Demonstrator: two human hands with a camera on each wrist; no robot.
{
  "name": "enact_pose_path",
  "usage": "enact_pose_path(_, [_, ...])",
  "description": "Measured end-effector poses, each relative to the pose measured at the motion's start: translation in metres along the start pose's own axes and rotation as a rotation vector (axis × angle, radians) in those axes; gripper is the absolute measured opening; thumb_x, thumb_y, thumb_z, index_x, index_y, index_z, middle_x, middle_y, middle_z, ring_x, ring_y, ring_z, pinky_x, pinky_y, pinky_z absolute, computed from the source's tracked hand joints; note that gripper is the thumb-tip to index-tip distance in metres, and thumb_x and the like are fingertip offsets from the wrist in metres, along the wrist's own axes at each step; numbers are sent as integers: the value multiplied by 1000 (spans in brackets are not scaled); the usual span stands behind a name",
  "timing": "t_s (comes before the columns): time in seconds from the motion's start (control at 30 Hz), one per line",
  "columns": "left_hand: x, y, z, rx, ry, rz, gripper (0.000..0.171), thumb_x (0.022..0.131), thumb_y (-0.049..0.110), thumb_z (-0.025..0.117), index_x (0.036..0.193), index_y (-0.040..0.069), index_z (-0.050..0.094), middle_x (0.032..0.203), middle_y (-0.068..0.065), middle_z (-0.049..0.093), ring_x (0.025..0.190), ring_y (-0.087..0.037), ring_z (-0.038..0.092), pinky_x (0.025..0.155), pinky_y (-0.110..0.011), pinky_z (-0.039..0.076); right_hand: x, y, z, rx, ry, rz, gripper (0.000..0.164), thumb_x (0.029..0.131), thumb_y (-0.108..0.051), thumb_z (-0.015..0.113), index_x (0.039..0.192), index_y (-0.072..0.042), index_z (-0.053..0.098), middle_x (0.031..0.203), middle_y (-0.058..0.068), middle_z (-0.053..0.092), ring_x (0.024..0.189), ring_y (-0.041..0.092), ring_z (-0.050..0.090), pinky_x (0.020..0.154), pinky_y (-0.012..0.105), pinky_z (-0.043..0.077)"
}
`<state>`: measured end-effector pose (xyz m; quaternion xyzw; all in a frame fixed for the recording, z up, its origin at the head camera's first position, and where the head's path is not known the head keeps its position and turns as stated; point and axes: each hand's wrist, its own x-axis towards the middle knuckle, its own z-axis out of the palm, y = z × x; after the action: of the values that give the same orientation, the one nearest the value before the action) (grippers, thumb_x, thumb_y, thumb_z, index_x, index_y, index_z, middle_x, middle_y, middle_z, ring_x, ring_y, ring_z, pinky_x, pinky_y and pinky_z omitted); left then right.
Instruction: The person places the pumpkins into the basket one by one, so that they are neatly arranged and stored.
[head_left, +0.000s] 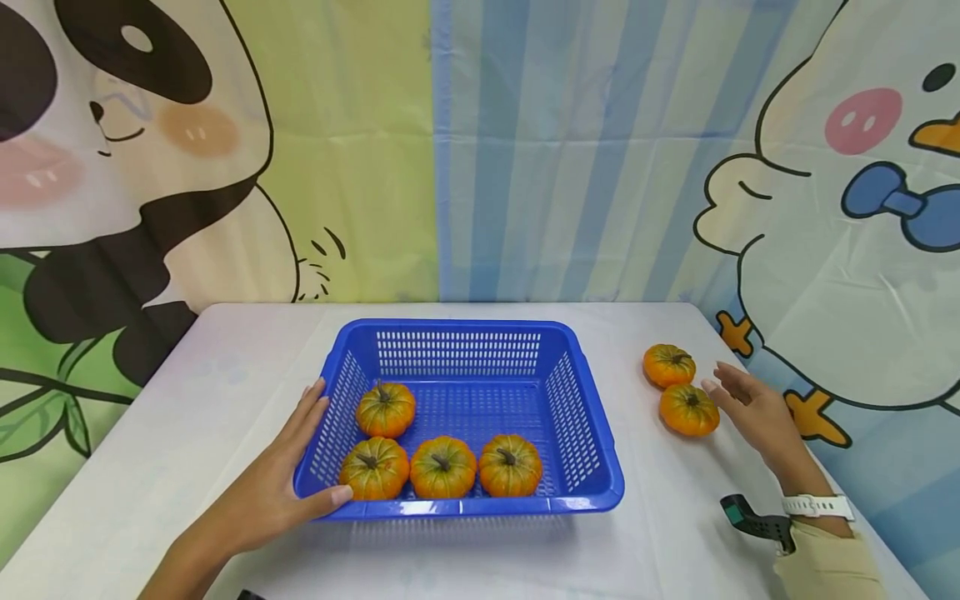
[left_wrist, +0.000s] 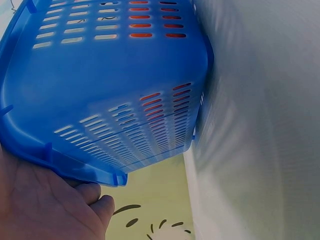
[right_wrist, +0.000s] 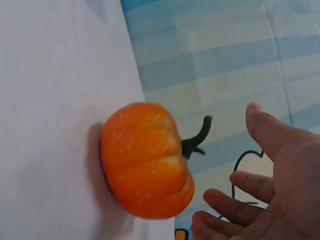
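Observation:
A blue plastic basket with slotted walls stands on the table. My left hand holds its left rim near the front corner, thumb on the rim and fingers along the outer side. In the left wrist view, that hand is against the rim's underside. Inside the basket are several small orange-green pumpkins, one behind a front row. To the right, two more pumpkins sit together, a rear one and a nearer one. My right hand is beside the nearer pumpkin, fingers spread, holding nothing; in the right wrist view a gap separates it from a pumpkin.
A white cloth covers the table. Behind it hangs a curtain with a panda and a white bird printed on it. The right wrist carries a white band and a black strap.

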<state>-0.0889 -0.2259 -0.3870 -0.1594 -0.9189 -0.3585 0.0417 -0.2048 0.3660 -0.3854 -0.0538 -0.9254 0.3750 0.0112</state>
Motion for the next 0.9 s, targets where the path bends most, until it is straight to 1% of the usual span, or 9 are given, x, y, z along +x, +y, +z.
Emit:
enact_pose_path(0.13, [0, 0, 0, 6, 1, -4, 105, 81, 41, 74, 158, 16, 7, 163, -3, -4, 146, -39, 7, 96, -76, 26, 5, 11, 1, -4, -65, 67, 94, 92, -64, 48, 155, -2, 15, 150, 35, 24, 133, 56, 26, 98, 68, 34])
enact_pose_path(0.33, [0, 0, 0, 13, 2, -2, 105, 81, 42, 74, 158, 15, 8, 163, -3, -4, 146, -39, 7, 96, -76, 26, 8, 16, 5, 13, -120, 114, 96, 91, -63, 51, 156, -5, 9, 152, 34, 20, 134, 55, 24, 98, 70, 33])
enact_pose_path(0.53, [0, -2, 2, 8, 4, 0, 105, 81, 41, 74, 158, 15, 8, 163, -2, -4, 146, -38, 6, 96, -76, 25, 12, 18, 10, 3, -152, 104, 98, 91, -64, 51, 156, -5, 8, 153, 33, 19, 134, 55, 24, 99, 69, 32])
enact_pose_path(0.73, [0, -3, 2, 2, 13, 20, 105, 81, 39, 75, 158, 14, 8, 163, -1, -4, 147, -35, 4, 97, -76, 25, 15, 19, 15, -15, -167, 75, 99, 90, -64, 54, 155, -2, 13, 152, 33, 22, 132, 55, 27, 100, 68, 33])
enact_pose_path(0.9, [0, -3, 1, 0, 14, 23, 105, 81, 39, 75, 158, 14, 8, 163, -2, -4, 147, -35, 4, 97, -76, 25, 17, 21, 19, -7, -143, 116, 100, 86, -68, 56, 151, 2, 26, 149, 35, 25, 129, 51, 30, 102, 64, 34])
